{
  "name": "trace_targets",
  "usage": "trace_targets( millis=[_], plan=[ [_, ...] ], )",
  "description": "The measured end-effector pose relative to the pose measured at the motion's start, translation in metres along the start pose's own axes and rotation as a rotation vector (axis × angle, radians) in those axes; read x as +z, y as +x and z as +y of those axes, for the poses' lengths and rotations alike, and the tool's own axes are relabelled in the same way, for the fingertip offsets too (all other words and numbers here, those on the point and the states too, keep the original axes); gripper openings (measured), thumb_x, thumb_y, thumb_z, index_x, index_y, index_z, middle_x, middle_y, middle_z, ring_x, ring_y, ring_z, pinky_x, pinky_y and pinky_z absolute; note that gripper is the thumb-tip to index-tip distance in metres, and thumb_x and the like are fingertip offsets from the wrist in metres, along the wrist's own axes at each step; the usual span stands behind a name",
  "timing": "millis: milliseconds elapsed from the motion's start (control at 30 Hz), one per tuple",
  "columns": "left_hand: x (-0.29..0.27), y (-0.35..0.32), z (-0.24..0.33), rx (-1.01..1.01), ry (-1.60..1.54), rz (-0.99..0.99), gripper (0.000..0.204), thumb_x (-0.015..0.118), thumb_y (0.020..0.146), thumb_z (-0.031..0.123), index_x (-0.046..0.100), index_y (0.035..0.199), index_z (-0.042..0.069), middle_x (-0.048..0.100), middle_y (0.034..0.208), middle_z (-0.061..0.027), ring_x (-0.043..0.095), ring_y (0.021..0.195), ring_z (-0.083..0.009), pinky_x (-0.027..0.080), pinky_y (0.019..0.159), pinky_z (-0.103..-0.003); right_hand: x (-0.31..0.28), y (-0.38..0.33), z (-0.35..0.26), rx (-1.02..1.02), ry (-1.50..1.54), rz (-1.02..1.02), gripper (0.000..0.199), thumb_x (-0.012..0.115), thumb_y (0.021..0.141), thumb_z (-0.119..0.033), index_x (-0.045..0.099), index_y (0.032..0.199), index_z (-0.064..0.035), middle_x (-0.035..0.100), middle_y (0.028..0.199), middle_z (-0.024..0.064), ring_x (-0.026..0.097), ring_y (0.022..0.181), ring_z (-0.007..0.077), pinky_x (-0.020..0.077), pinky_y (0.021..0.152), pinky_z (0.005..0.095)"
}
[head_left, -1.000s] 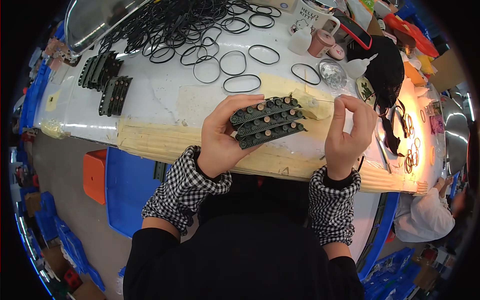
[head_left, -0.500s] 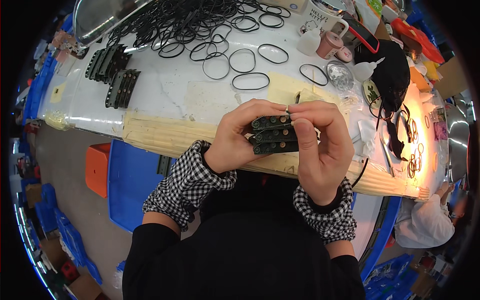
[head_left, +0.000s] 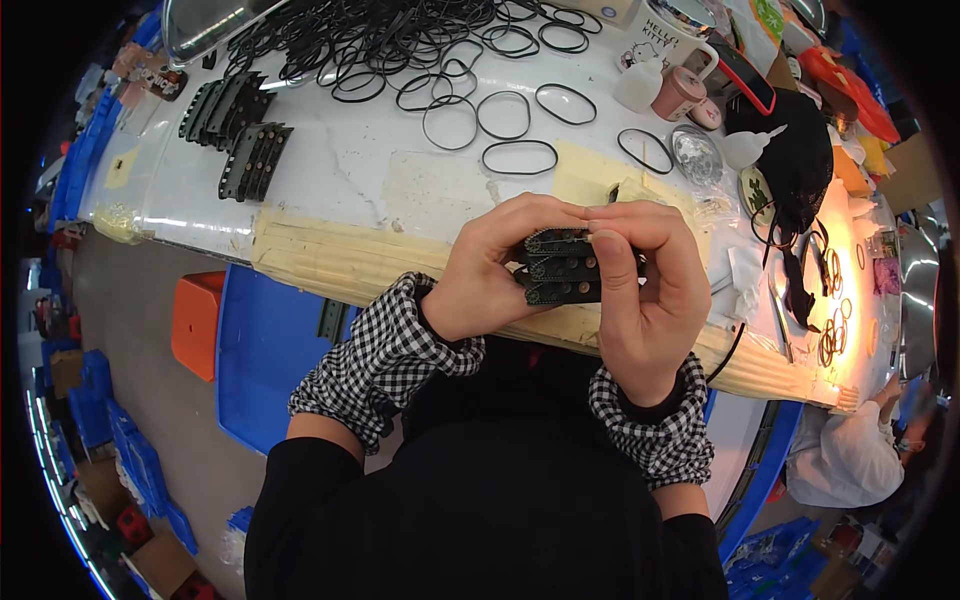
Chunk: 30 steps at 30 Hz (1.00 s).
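Observation:
Over the table's near edge, my left hand (head_left: 480, 268) is closed round a small stack of dark strips (head_left: 562, 270) with toothed edges and round metal studs. From the other side my right hand (head_left: 648, 305) grips the same stack, its thumb pressed on the face at the top strip. Both forefingers meet along the upper edge. The stack's right end is hidden behind the right thumb and palm. Farther left on the table lie two groups of similar dark studded strips, a nearer one (head_left: 256, 162) and a farther one (head_left: 222, 108).
A heap of black rubber bands (head_left: 390, 40) covers the far table, with several loose rings nearer. A white mug (head_left: 655, 40), small bottles and a black cloth bag (head_left: 795, 150) crowd the right, beside a bright lamp glow. An orange stool (head_left: 198, 325) and blue bin (head_left: 262, 365) stand below left.
Both hands and the stack have shifted slightly right in the picture, as has the table. The right thumb now lies higher across the top strip, covering its right end.

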<state>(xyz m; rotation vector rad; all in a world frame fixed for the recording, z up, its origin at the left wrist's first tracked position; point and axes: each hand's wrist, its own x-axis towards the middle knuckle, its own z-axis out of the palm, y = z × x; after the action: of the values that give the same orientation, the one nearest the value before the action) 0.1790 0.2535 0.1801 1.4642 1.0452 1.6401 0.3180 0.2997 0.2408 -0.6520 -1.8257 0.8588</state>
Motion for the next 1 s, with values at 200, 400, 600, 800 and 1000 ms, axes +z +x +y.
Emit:
trace_targets(
  millis=[200,400,600,800,1000],
  plan=[
    [-0.005,0.0,-0.004,0.008,0.057,-0.075,0.051,0.083,0.07,0.004,0.06,0.116,0.003,0.061,0.118,-0.0123,0.06,0.106,-0.0206,0.049,0.091,-0.032,-0.016,0.004,0.004,0.03,0.074,0.143,0.006,0.06,0.092,-0.002,0.059,0.093,0.0033,0.064,0.094,0.0112,0.06,0.086,0.0166,0.0471,0.079,0.027],
    [-0.004,0.0,-0.003,-0.019,-0.003,-0.095,0.052,0.082,0.068,0.001,0.06,0.116,0.002,0.059,0.122,-0.0137,0.059,0.111,-0.0212,0.048,0.096,-0.032,-0.062,0.015,0.038,-0.136,-0.654,0.193,0.007,0.065,0.088,-0.005,0.06,0.085,-0.0002,0.064,0.09,0.0104,0.059,0.085,0.0238,0.0459,0.077,0.033],
    [-0.002,0.0,-0.003,-0.052,-0.122,-0.028,0.054,0.08,0.069,-0.005,0.059,0.119,0.0,0.058,0.118,-0.0107,0.06,0.107,-0.0162,0.05,0.092,-0.027,-0.062,0.014,0.036,-0.221,-0.768,0.151,0.007,0.069,0.084,-0.005,0.062,0.085,-0.002,0.065,0.088,0.009,0.058,0.086,0.0259,0.0452,0.076,0.0353],
    [-0.005,-0.002,-0.004,-0.115,-0.09,-0.05,0.053,0.082,0.072,0.004,0.057,0.119,0.002,0.058,0.125,-0.0147,0.058,0.113,-0.0216,0.048,0.097,-0.033,-0.026,-0.001,0.003,-0.132,-0.095,0.033,0.007,0.069,0.084,-0.002,0.063,0.087,-0.0011,0.067,0.092,0.0112,0.06,0.085,0.0252,0.0469,0.077,0.0328],
    [-0.004,-0.002,-0.006,-0.121,-0.087,-0.044,0.052,0.082,0.073,0.006,0.057,0.118,0.002,0.058,0.122,-0.0129,0.059,0.11,-0.0203,0.048,0.095,-0.033,-0.007,-0.006,0.007,-0.056,-0.05,-0.053,0.01,0.07,0.083,-0.005,0.062,0.087,-0.0011,0.067,0.09,0.0105,0.06,0.084,0.0254,0.0476,0.076,0.0326]
  ],
)
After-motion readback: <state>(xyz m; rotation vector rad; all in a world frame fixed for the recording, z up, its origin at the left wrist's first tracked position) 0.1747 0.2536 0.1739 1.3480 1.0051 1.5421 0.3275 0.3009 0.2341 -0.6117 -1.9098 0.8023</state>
